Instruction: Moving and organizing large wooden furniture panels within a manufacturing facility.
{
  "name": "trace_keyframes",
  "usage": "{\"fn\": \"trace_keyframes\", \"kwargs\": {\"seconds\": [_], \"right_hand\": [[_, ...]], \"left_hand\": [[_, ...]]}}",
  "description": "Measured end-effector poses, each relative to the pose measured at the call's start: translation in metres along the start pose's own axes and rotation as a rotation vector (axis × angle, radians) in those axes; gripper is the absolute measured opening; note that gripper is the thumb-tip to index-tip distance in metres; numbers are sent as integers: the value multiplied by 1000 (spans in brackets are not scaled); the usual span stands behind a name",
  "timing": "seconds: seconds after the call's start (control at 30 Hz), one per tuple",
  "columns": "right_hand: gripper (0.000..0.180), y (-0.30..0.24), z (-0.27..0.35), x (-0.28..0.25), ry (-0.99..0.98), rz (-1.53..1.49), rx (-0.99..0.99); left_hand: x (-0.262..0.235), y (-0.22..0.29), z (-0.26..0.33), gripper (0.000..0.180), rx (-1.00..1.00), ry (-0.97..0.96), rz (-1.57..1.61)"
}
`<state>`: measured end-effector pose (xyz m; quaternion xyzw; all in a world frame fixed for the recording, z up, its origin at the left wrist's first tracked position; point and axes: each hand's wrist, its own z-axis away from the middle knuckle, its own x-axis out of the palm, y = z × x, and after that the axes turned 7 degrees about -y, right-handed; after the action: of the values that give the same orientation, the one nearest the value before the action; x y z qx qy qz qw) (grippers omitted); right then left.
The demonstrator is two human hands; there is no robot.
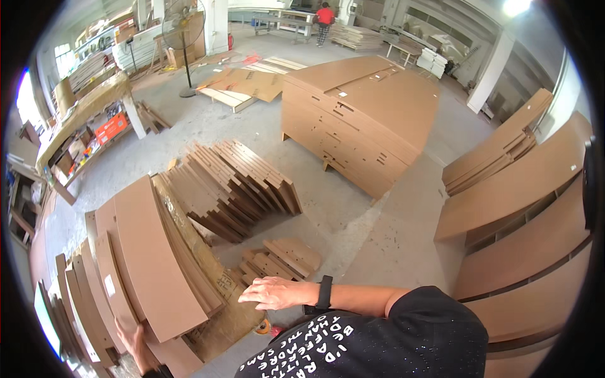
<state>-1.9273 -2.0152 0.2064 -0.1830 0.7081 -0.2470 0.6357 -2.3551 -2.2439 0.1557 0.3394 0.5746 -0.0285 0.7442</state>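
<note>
My left hand [130, 343] is at the near end of a narrow brown panel [115, 277] with a white label, fingers and thumb about its end. That panel leans among other brown panels, beside a wider plain brown panel [154, 252]. My right hand [272, 293] is held out in front of me, fingers stretched and holding nothing. It hovers near a low pile of small brown boards [287, 258]. Beyond stands a row of brown boards on edge [236, 183].
A large stack of brown panels [359, 126] stands ahead on supports. More panels [517, 195] lean at the right. At the left are a workbench [88, 107] and a standing fan [184, 38]. A person in a red top [324, 17] is far back.
</note>
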Motion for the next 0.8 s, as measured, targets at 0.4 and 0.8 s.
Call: {"fn": "trace_keyframes", "kwargs": {"seconds": [0.4,0.8], "right_hand": [[56,-25,-52,-24,-143,-395,-163],[30,-6,-5,-21,341,-1754,467]], "left_hand": [[-48,120,160,83,84,26,660],[-38,172,208,80,871,-292,-57]]}}
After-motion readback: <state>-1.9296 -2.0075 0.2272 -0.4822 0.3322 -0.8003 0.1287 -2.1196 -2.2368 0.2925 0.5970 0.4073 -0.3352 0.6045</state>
